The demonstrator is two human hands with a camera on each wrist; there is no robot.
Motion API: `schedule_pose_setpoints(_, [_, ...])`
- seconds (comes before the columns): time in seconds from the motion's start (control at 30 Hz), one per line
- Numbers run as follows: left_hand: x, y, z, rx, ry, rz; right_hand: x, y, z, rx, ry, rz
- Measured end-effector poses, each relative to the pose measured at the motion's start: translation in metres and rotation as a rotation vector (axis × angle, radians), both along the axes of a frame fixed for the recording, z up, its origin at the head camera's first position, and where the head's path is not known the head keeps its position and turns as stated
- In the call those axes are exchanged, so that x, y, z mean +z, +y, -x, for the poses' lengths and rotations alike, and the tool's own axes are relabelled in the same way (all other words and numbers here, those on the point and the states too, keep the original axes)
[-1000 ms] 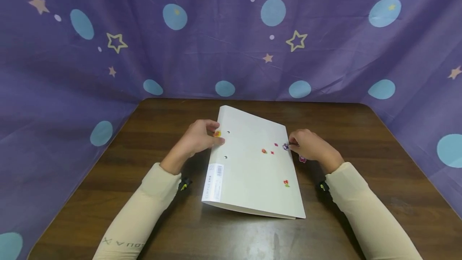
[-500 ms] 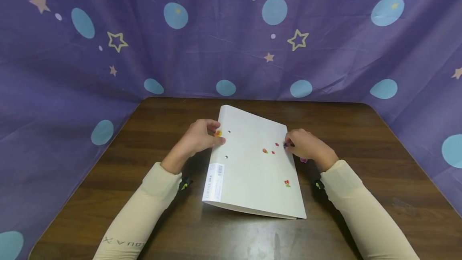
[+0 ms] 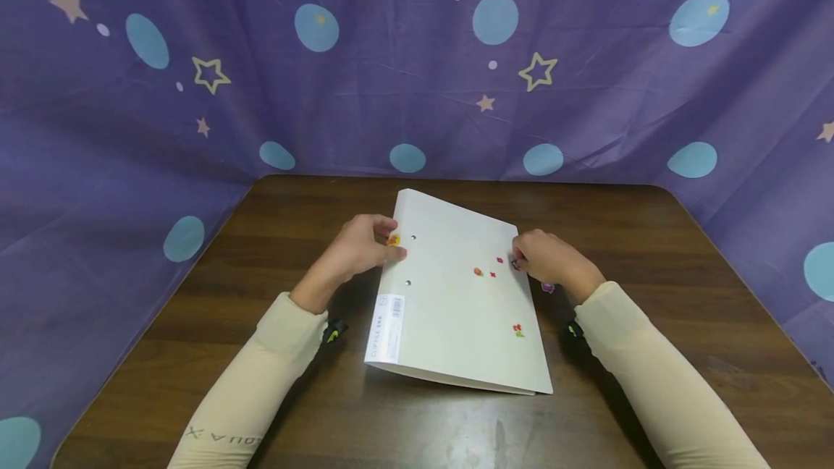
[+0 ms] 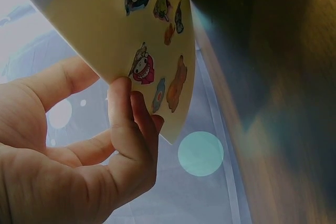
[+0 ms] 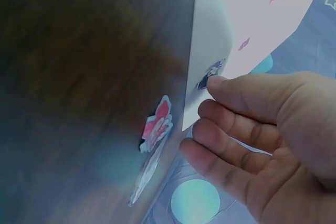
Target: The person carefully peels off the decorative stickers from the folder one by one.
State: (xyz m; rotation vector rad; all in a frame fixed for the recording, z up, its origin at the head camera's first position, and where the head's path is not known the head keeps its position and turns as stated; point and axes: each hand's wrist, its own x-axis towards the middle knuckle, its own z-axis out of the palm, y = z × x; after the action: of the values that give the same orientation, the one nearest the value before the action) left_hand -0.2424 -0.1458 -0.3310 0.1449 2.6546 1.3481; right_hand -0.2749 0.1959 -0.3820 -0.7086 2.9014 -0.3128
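A white file folder (image 3: pixel 459 302) lies at a slant on the table, its label strip (image 3: pixel 386 328) at the near left. My left hand (image 3: pixel 357 246) grips the spine side, thumb on the top face; the left wrist view shows its fingertips against a side bearing several cartoon stickers (image 4: pixel 142 70). At the right edge, my right hand (image 3: pixel 552 259) has its thumb on a dark purple sticker (image 5: pixel 211 75), with curled fingers close by. The hand partly hides this sticker. Small flower stickers (image 3: pixel 478 272) dot the top face.
A pink sticker (image 5: pixel 157 124) lies on the brown wooden table (image 3: pixel 651 353) beside the right hand, with a thin whitish piece (image 5: pixel 147 176) near it. Behind the table hangs a purple curtain (image 3: pixel 391 93) with stars and blue circles.
My right hand has shifted slightly left, over the folder's right edge, and now covers more of the dark purple sticker. The left hand and folder look much the same.
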Motion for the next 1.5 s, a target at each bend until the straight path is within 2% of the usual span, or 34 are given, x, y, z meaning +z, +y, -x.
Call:
schedule_pose_setpoints(0.3, [0.0, -0.001, 0.001, 0.0, -0.004, -0.013, 0.002, 0.002, -0.002, -0.013, 0.021, 0.005])
schedule_pose_setpoints(0.57, [0.001, -0.003, 0.0, -0.002, 0.001, -0.013, 0.005, 0.008, -0.005, -0.05, -0.037, 0.078])
schedule_pose_setpoints(0.77, [0.0, -0.004, 0.001, 0.001, 0.005, -0.005, 0.004, 0.013, -0.007, -0.033, 0.024, 0.049])
schedule_pose_setpoints(1.1, [0.001, -0.004, 0.002, -0.002, 0.0, 0.002, 0.014, 0.029, -0.008, -0.034, -0.032, -0.02])
schedule_pose_setpoints(1.27, [0.001, -0.004, 0.003, -0.001, -0.001, 0.008, 0.018, 0.035, -0.004, -0.03, -0.083, -0.053])
schedule_pose_setpoints(1.5, [0.001, -0.004, 0.002, -0.002, -0.002, 0.008, 0.016, 0.04, 0.003, -0.027, -0.084, -0.082])
